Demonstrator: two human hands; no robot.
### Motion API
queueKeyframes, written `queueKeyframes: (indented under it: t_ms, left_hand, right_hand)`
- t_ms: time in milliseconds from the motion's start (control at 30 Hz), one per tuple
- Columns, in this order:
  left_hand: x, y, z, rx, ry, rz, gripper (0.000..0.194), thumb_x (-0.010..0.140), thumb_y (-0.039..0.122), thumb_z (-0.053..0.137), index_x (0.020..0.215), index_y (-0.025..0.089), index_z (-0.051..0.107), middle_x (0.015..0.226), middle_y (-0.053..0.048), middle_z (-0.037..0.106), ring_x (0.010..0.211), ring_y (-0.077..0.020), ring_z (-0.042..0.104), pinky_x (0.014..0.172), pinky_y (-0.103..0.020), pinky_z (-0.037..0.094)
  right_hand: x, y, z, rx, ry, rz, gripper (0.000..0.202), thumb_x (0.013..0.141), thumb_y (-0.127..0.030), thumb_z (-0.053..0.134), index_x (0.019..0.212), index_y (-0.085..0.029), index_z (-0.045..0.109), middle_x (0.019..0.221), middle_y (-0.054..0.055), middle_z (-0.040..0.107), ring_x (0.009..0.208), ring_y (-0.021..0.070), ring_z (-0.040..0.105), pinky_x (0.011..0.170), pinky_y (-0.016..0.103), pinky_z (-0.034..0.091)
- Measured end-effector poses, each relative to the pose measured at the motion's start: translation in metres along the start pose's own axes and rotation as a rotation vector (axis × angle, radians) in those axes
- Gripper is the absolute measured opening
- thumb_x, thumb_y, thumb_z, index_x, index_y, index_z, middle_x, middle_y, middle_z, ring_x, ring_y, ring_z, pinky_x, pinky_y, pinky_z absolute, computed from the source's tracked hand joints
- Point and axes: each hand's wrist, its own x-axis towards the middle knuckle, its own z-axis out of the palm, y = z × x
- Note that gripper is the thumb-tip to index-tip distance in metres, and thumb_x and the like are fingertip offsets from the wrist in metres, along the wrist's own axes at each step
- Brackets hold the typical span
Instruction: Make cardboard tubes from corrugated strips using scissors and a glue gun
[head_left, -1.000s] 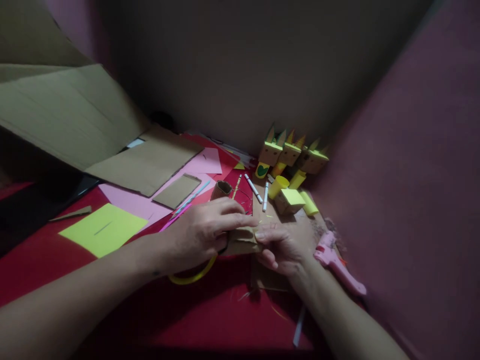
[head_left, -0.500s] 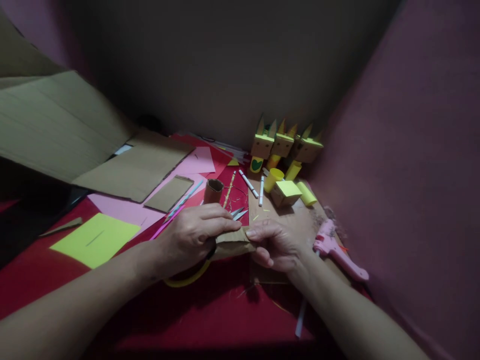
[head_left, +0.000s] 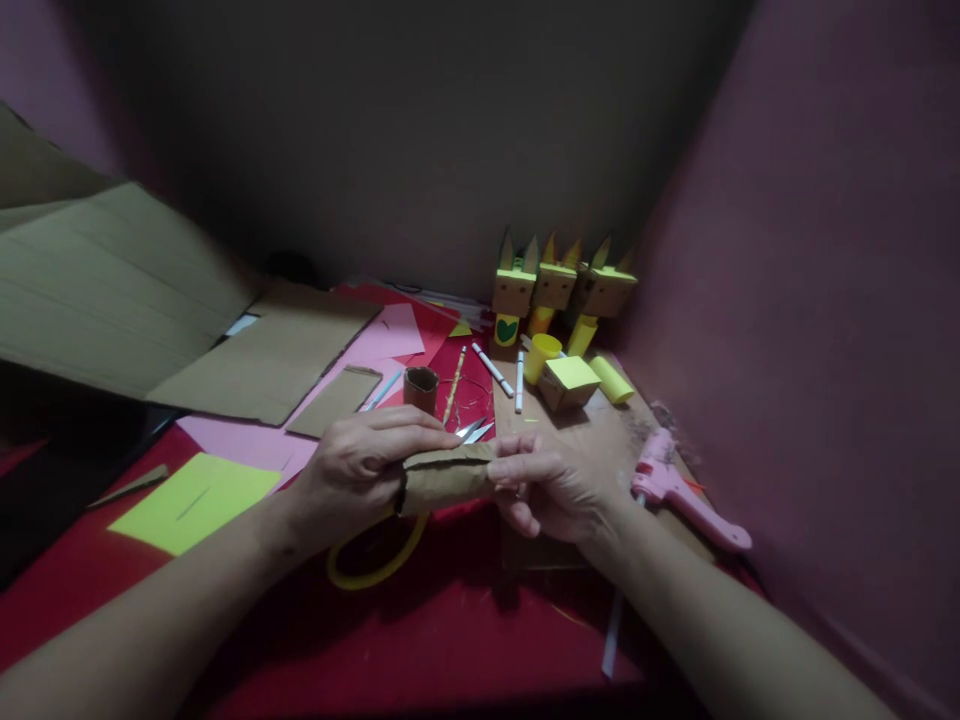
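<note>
A bent strip of brown cardboard (head_left: 448,484), curled into a rough roll, is held between both hands. My left hand (head_left: 360,463) grips its left end from above, fingers along the top edge. The thumb and fingers of my right hand (head_left: 546,484) pinch its right end. Beneath the hands lies a pair of scissors with a yellow handle (head_left: 379,580); its blades (head_left: 474,432) show just beyond the roll. Behind my left fingers stands a brown cardboard tube (head_left: 421,391).
A pink glue gun (head_left: 686,492) lies to the right on a cardboard sheet. Behind stand three cardboard figures (head_left: 514,292), a yellow-topped box (head_left: 570,384) and white markers (head_left: 519,382). Leftward are a yellow sheet (head_left: 196,502), a cardboard panel (head_left: 270,352) and a large box flap (head_left: 112,285).
The cardboard piece has turned so more of its curved front side shows. My left hand has shifted slightly left along it, and more of the yellow scissors handle is visible.
</note>
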Motion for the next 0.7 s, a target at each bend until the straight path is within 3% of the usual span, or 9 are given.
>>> queueKeyframes:
  t_ms: [100,233,533,700]
  left_hand:
    - [0.001,0.001,0.001,-0.036,0.001,-0.073,0.020,0.084,0.017,0.056,0.093,0.021,0.073,0.088,-0.004,0.075,0.078,-0.0164,0.070,0.069,-0.024,0.056]
    - [0.003,0.004,0.003,-0.066,-0.014,-0.106,0.021,0.081,0.013,0.056,0.092,0.020,0.074,0.085,-0.004,0.075,0.078,-0.0158,0.069,0.069,-0.023,0.054]
    - [0.004,0.007,0.006,-0.154,-0.015,-0.200,0.021,0.080,0.014,0.055,0.087,0.019,0.075,0.082,-0.004,0.074,0.076,-0.0168,0.068,0.068,-0.024,0.053]
    - [0.008,0.014,0.011,-0.203,-0.028,-0.439,0.020,0.073,0.013,0.054,0.075,0.018,0.073,0.071,-0.002,0.071,0.065,-0.0153,0.064,0.057,-0.021,0.050]
  right_hand:
    - [0.000,0.001,0.002,-0.030,0.063,-0.029,0.021,0.060,-0.020,0.077,0.067,-0.013,0.059,0.044,-0.005,0.057,0.027,0.0067,0.049,0.024,0.013,0.035]
    - [0.002,0.003,0.004,-0.044,0.088,-0.053,0.024,0.063,-0.028,0.076,0.070,-0.011,0.062,0.046,-0.003,0.058,0.028,0.0070,0.051,0.024,0.013,0.036]
    - [0.002,0.006,0.005,-0.050,0.088,-0.079,0.028,0.063,-0.033,0.078,0.068,-0.011,0.061,0.042,-0.003,0.057,0.028,0.0077,0.051,0.023,0.012,0.036]
    - [0.004,0.007,0.003,-0.007,0.142,-0.060,0.026,0.064,-0.032,0.077,0.070,-0.012,0.060,0.047,-0.002,0.060,0.028,0.0061,0.049,0.023,0.012,0.034]
